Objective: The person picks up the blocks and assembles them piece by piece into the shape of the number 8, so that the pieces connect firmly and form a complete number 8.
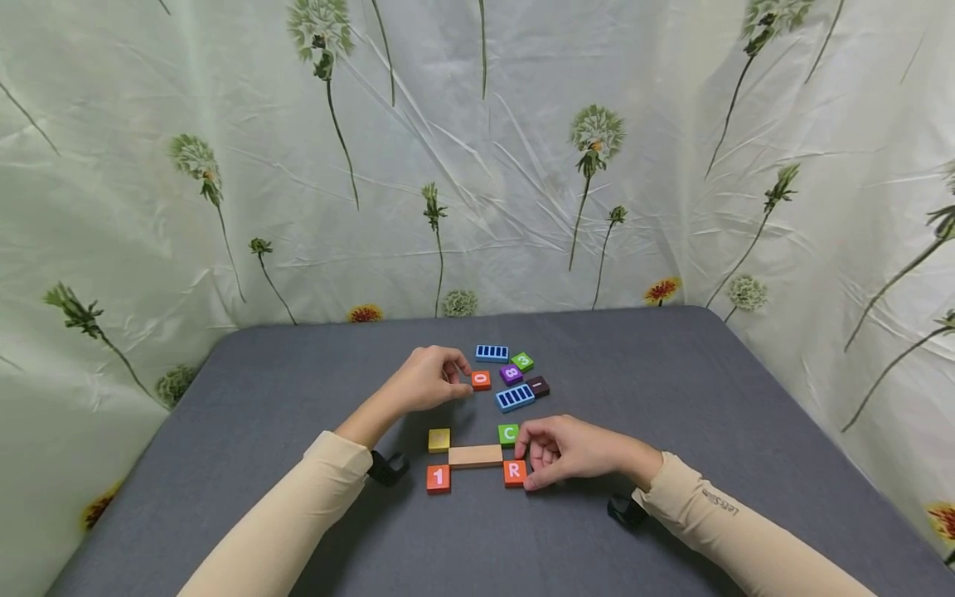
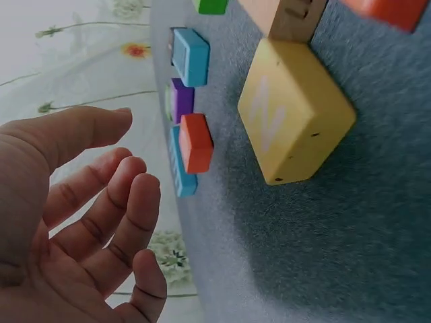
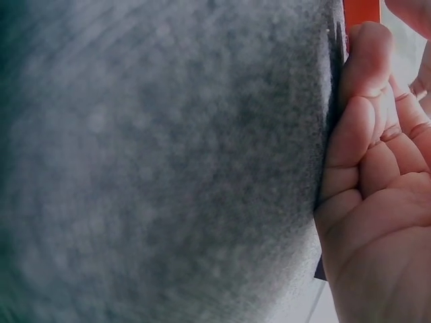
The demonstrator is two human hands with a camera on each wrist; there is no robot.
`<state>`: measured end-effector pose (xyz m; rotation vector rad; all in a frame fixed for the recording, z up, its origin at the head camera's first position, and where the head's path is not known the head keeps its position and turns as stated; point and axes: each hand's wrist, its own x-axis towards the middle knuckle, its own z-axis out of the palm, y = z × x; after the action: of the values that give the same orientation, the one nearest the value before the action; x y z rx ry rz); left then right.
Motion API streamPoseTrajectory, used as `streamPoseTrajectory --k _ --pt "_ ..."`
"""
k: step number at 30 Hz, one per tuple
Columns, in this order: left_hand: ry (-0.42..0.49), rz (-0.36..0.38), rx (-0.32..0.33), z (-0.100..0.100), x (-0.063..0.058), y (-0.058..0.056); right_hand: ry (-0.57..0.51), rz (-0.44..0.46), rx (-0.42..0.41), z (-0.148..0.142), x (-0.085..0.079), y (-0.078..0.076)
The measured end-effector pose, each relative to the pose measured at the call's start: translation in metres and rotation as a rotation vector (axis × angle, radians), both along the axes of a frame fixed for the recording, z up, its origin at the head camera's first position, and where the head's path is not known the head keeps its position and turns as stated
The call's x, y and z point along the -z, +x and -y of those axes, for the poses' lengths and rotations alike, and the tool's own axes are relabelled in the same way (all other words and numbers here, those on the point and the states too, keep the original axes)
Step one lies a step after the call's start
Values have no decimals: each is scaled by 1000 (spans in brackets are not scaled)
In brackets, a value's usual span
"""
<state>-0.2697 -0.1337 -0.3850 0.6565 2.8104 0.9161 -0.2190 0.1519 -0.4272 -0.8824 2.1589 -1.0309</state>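
Note:
My left hand (image 1: 433,379) hovers at the left side of an orange block marked 0 (image 1: 481,381). In the left wrist view, this hand (image 2: 101,222) has loosely bent fingers with nothing between them, apart from the orange block (image 2: 196,142). With thumb and index finger at its right corners, my right hand (image 1: 567,450) pinches the orange R block (image 1: 514,473). A plain wooden bar (image 1: 475,457) lies flat between the R block, a green C block (image 1: 509,434), a yellow block (image 1: 439,440) and an orange 1 block (image 1: 438,478). The right wrist view shows curled fingers (image 3: 377,128).
Behind the bar lie two blue striped blocks, one farther back (image 1: 492,353) and one nearer (image 1: 516,397). Around them are a green 3 block (image 1: 522,361), a purple 8 block (image 1: 511,374) and a dark block (image 1: 538,386). A floral cloth (image 1: 507,166) hangs behind the grey table (image 1: 298,373).

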Motion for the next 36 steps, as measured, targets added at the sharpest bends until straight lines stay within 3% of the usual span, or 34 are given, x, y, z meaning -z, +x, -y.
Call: streamPoseTrajectory --k 9,15,24,36 --pt "-113 34 -28 -14 4 -24 -31 21 -13 -1 2 0" --pt "-129 61 -12 -19 9 -34 -46 22 -20 -2 2 0" --pt "-185 76 -56 -26 14 -35 -25 41 -2 -1 2 0" --pt "-228 46 -63 -28 13 -35 -32 21 -1 -2 1 0"
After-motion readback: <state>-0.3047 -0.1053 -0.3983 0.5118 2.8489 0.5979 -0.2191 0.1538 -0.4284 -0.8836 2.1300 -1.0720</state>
